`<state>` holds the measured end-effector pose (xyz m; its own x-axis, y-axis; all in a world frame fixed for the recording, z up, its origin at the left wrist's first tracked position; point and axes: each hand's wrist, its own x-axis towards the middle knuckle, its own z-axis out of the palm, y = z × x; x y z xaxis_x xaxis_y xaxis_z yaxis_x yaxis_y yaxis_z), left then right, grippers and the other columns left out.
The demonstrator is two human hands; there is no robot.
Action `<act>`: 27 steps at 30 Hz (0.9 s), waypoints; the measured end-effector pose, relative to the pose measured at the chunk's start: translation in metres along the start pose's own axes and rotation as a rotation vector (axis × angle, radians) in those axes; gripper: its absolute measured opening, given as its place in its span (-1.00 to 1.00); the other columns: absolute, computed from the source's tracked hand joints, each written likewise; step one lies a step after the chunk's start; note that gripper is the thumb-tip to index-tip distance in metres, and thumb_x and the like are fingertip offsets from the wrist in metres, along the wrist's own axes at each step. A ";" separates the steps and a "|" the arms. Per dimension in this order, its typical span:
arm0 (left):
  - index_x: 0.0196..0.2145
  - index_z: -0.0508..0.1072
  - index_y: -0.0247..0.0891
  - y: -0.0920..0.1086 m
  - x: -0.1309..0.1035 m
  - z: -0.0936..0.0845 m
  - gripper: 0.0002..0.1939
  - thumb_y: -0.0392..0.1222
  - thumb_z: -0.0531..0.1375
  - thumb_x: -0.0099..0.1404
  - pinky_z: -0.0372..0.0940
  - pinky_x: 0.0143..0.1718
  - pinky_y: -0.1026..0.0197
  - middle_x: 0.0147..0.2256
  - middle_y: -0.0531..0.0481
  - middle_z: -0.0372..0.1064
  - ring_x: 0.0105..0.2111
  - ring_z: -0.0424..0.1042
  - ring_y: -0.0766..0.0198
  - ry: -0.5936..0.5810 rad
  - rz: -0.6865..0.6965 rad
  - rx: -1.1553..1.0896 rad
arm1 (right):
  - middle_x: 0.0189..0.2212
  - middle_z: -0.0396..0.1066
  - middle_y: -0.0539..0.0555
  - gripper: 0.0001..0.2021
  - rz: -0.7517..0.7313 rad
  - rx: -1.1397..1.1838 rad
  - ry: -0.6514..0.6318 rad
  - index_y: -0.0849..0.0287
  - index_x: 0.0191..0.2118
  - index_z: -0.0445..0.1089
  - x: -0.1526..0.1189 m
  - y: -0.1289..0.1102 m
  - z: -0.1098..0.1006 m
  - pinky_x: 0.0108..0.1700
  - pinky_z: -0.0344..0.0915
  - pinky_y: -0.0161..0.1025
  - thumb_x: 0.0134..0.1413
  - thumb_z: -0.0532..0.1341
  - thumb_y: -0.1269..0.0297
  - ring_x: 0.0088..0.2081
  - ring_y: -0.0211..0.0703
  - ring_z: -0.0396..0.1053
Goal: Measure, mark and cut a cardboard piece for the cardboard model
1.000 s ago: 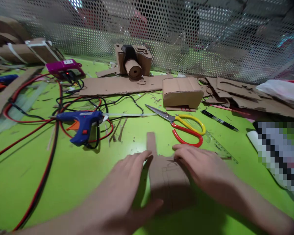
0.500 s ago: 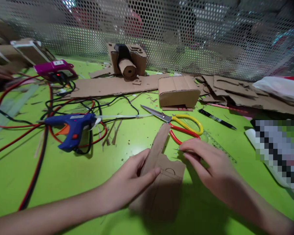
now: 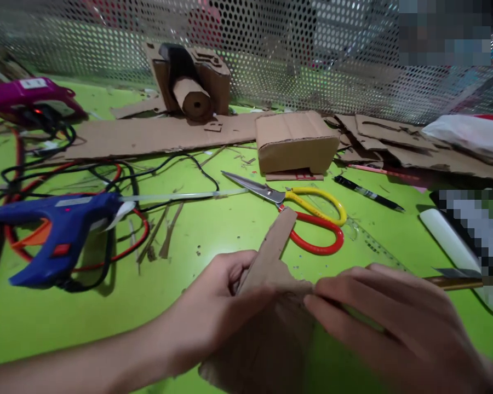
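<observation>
My left hand [image 3: 225, 306] is closed on a piece of brown cardboard [image 3: 287, 339], the thumb across its face and the fingers behind. A narrow strip of the piece sticks up past the hand toward the scissors. My right hand [image 3: 378, 317] pinches the ragged upper right edge of the same cardboard between thumb and fingertips. Just beyond lie scissors [image 3: 273, 194] with one yellow and one red handle, blades slightly apart. To the right of my right hand shows a thin gold-brown stick [image 3: 454, 282] with a grey pointed blade-like piece beside it.
A blue glue gun [image 3: 72, 224] lies left among red and black cables. Behind stand a cardboard camera model [image 3: 193, 82] and a cardboard box shape [image 3: 298, 139]. A black pen [image 3: 367, 192], a clear ruler [image 3: 376, 246] and a purple device [image 3: 33, 101] lie around. Perforated metal closes the back.
My right hand has moved from above the cardboard onto its edge and now pinches it. The cardboard's upper part looks bent toward me. The view has come closer and shifted right.
</observation>
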<state>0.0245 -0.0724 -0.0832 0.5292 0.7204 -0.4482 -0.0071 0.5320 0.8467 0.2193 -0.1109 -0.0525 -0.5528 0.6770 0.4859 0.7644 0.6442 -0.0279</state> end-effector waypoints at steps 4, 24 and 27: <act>-0.35 0.54 -0.26 -0.001 0.001 0.001 -0.59 0.09 0.46 -0.04 0.27 -0.40 0.38 -0.46 0.09 0.47 -0.41 0.39 0.32 0.009 -0.020 -0.008 | -0.52 0.55 -0.06 -0.54 -0.035 0.002 -0.021 0.10 -0.52 0.46 -0.004 0.002 0.004 -0.54 0.16 -0.17 0.35 -0.02 0.47 -0.57 -0.28 0.36; -0.42 0.44 -0.25 -0.007 0.001 -0.001 -0.65 0.07 0.38 0.05 0.27 -0.35 0.27 -0.47 0.11 0.35 -0.37 0.36 0.24 -0.026 0.018 0.065 | -0.50 0.56 -0.04 -0.51 -0.080 -0.039 -0.061 0.10 -0.50 0.47 -0.003 -0.003 0.003 -0.54 0.15 -0.15 0.29 -0.09 0.57 -0.57 -0.24 0.34; -0.42 0.44 -0.24 -0.010 0.001 -0.001 -0.71 0.03 0.34 0.10 0.26 -0.36 0.29 -0.47 0.11 0.35 -0.39 0.34 0.27 -0.040 0.045 0.077 | -0.50 0.58 -0.05 -0.49 -0.088 -0.067 -0.066 0.09 -0.49 0.48 -0.003 -0.006 0.002 -0.50 0.20 -0.17 0.28 -0.11 0.57 -0.57 -0.25 0.38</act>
<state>0.0243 -0.0764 -0.0924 0.5630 0.7238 -0.3990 0.0327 0.4629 0.8858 0.2160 -0.1157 -0.0554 -0.6375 0.6427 0.4249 0.7314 0.6782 0.0715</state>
